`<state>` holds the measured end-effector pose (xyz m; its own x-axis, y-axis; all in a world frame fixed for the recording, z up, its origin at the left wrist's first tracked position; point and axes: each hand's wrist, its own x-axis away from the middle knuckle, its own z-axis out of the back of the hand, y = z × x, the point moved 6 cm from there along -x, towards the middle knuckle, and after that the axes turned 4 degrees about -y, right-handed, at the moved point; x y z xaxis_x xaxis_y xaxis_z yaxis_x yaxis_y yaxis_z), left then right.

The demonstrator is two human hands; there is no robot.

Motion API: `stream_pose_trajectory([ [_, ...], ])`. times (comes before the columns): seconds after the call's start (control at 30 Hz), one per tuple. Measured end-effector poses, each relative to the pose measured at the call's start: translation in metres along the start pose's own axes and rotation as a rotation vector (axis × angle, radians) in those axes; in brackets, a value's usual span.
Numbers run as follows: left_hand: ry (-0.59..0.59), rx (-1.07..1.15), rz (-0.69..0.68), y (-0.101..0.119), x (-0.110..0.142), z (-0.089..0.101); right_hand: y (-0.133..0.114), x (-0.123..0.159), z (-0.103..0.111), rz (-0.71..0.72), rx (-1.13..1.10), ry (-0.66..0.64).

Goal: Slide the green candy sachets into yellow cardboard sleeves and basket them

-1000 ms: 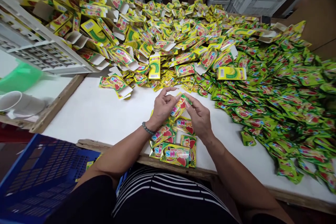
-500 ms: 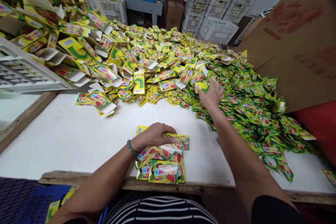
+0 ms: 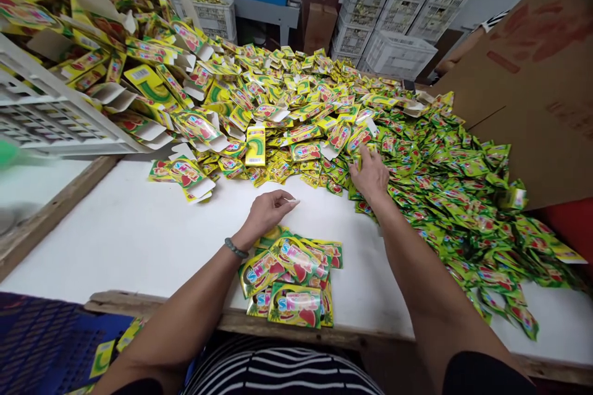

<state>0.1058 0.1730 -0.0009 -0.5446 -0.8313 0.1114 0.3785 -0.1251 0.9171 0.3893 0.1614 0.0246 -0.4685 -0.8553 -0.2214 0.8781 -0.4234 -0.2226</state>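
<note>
Sitting nearest, at the front edge of the white tabletop (image 3: pixel 176 247), is an overlapping stack of flat, glossy yellow-and-green cardboard boxes printed with fruit (image 3: pixel 295 305); those whose ends show look closed. Lower left of this stack, a blue plastic mesh crate (image 3: pixel 37 345) holds a few yellow boxes (image 3: pixel 102 358), so only a small share appears finished.

Of the two hands, the left hand (image 3: pixel 266 216) hovers just beyond the stack, thumb and forefinger drawn together at the tips; whether they pinch the thin white sliver there, I cannot tell. The right hand (image 3: pixel 372 180), beyond and right of the stack, has its fingers curled over a mostly hidden yellow box (image 3: pixel 358 161); how firmly it is gripped does not show.

Beyond and left of the stack lie more boxes with white flaps open (image 3: pixel 188 176). To its right spreads a deep bank of shiny green foil sachets (image 3: pixel 482 203), loose and unboxed. Farther beyond the stack, a broad yellow heap (image 3: pixel 301 83) and a tilted white plastic crate (image 3: pixel 60 117) brimming with open-ended boxes suggest most remains undone.
</note>
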Motion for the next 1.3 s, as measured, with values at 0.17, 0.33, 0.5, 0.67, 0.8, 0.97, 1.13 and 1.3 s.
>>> stream_pose_trajectory([
  [0.17, -0.021, 0.407, 0.160, -0.003, 0.003, -0.009, -0.005, 0.018, 0.032, -0.061, -0.160, 0.186],
  [0.33, -0.010, 0.798, 0.231, -0.003, 0.003, -0.018, -0.072, 0.089, 0.015, 0.166, -0.897, 0.033],
  [0.5, 0.284, 0.950, 0.146, -0.015, -0.003, 0.011, -0.101, 0.095, -0.014, 0.271, -0.853, -0.188],
  [0.67, 0.309, 0.725, 0.157, -0.029, -0.009, 0.020, -0.090, 0.048, -0.044, 0.437, 0.012, -0.282],
  [0.8, 0.268, 0.456, 0.170, -0.039, -0.012, 0.019, -0.085, 0.040, -0.053, 0.476, 0.156, -0.245],
  [0.97, 0.252, 0.258, 0.143, -0.042, -0.013, 0.022, -0.085, 0.046, -0.055, 0.543, 0.159, -0.243],
  [1.13, 0.243, 0.310, 0.168, -0.037, -0.012, 0.019, -0.078, 0.028, -0.059, 0.428, 0.222, -0.251],
  [1.3, 0.203, 0.380, 0.193, -0.034, -0.012, 0.013, -0.077, 0.021, -0.056, 0.407, 0.174, -0.255],
])
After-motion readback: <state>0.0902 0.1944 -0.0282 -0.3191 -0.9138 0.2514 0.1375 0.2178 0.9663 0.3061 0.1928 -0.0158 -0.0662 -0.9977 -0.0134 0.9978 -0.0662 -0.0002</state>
